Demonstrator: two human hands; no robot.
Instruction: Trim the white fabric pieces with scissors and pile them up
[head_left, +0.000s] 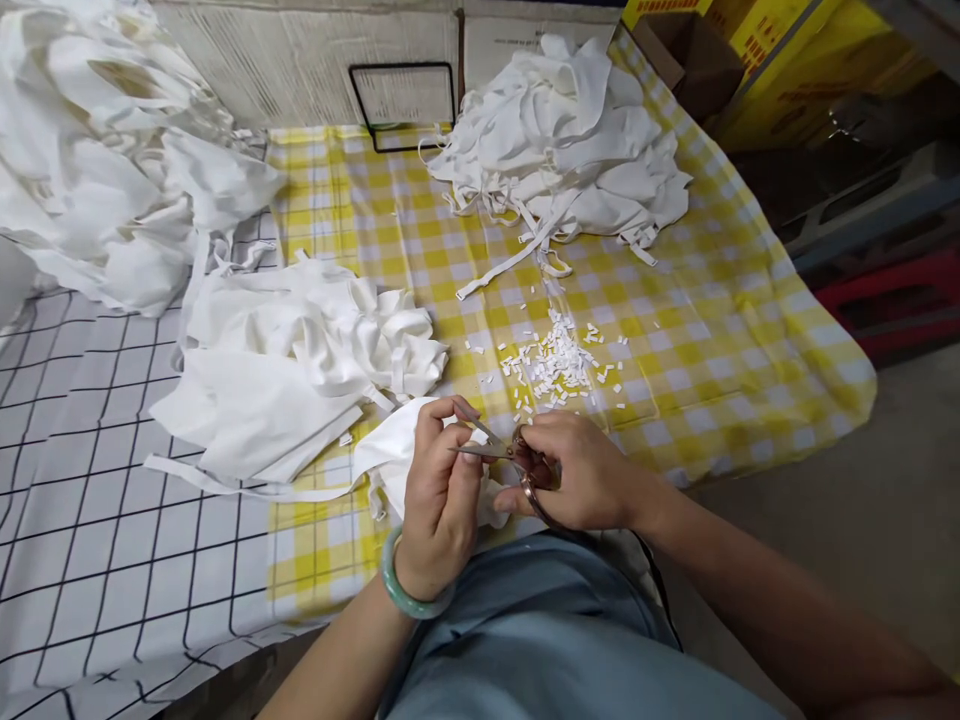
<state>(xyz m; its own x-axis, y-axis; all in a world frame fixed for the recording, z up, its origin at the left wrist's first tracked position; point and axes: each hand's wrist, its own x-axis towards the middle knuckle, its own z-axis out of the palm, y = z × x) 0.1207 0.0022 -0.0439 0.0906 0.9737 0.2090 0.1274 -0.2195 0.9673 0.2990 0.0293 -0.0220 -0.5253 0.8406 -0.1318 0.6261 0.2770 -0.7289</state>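
My right hand (581,470) grips a pair of scissors (531,478) by its reddish-brown handles. The blades are spread and point left, at the fingertips of my left hand (444,480). That hand is pinched closed on a white cloth piece with a thin strap (394,452), which hangs beside and behind it; the exact bit between the fingertips is mostly hidden. Just beyond the hands lies a scatter of small white cut-off bits (559,360). Left of my left hand is a heap of white cloth pieces (300,350) with straps trailing from it.
A second white cloth pile (570,140) sits at the back right, a larger one (97,150) at the far left. A black wire frame (403,68) stands against a pale carton (300,60). The yellow checked tablecloth (720,350) ends in a rounded edge at right.
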